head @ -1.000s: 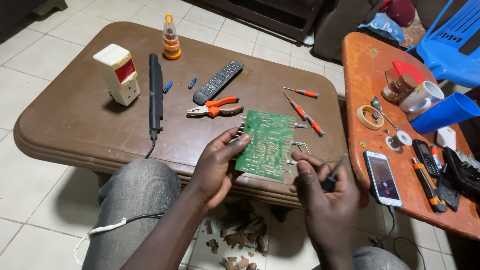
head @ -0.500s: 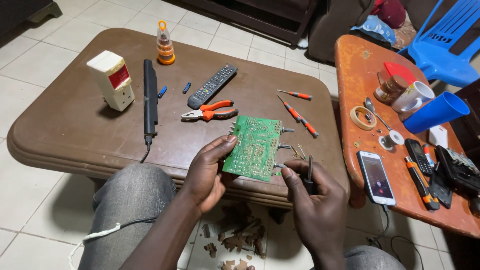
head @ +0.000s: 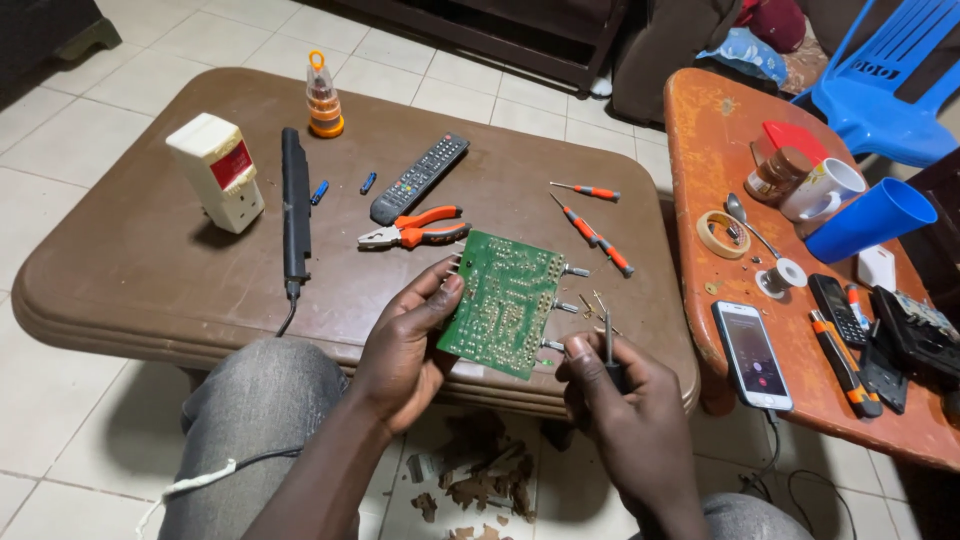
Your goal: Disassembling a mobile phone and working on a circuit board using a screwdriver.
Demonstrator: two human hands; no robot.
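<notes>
Head view: the left hand (head: 405, 345) grips a green rectangular circuit board (head: 505, 300) by its left edge, thumb on the face, tilted above the brown wooden counter (head: 150, 270) at its near edge. The right hand (head: 625, 415) is curled around a thin dark metal tool (head: 608, 345), pointing up just beside the board's lower right corner. Orange-handled pliers (head: 415, 228) lie behind the board.

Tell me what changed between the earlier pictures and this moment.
The right hand has come in closer to the green circuit board, its thin dark tool now upright by the board's lower right edge. The left hand still grips the board's left edge, holding it tilted above the brown table. The orange pliers, remote and screwdrivers lie where they were.
</notes>
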